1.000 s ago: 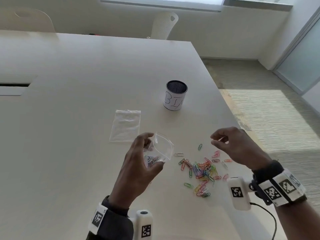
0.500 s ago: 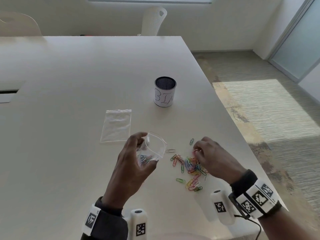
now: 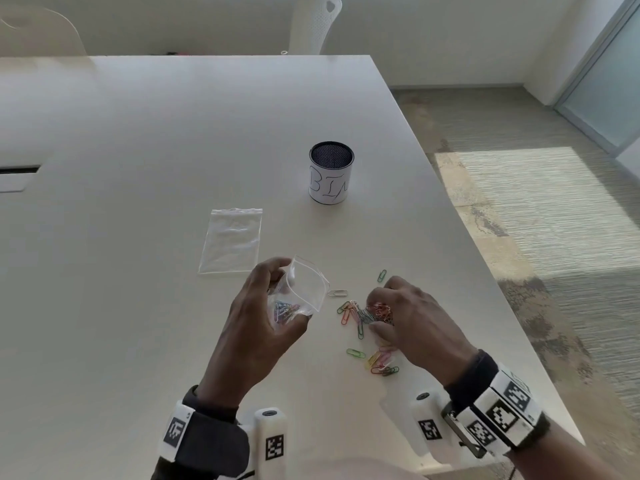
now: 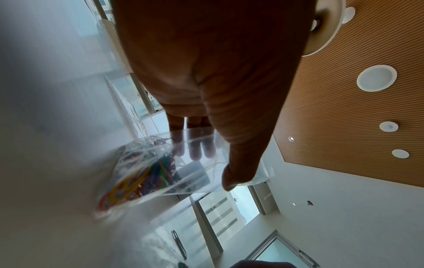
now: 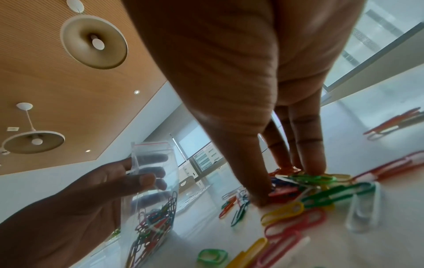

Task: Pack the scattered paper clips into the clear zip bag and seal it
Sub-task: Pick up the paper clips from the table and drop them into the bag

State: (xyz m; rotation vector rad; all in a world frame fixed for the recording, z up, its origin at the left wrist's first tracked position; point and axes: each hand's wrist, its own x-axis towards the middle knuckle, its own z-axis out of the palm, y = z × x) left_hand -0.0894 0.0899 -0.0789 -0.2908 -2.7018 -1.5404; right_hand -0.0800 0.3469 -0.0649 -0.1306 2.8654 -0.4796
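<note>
— How is the right hand [image 3: 412,320] set?

— It is lowered onto the counter [image 3: 173,168], thumb and fingertips [image 5: 314,168] drawn narrow around a cluster of paper clips [image 3: 375,311]. Whether any clip is already lifted cannot be told.

— And the bag?

— The clear zip bag [image 3: 304,292] is held just to the left of that pile, pinched in the left hand [image 3: 263,323], thumb on one wall and fingers behind. Its long axis is kept roughly upright, mouth uppermost and spread open, with some clips already gathered at the bottom.

— So what does the coming move turn on?

— A short carry leftward and upward is likely needed, since the mouth sits above the pile. More clips remain scattered nearer the right wrist.

— Anything else nearby?

— A second flat bag [image 3: 232,240] and a labelled cup [image 3: 331,178] are left farther back.
</note>
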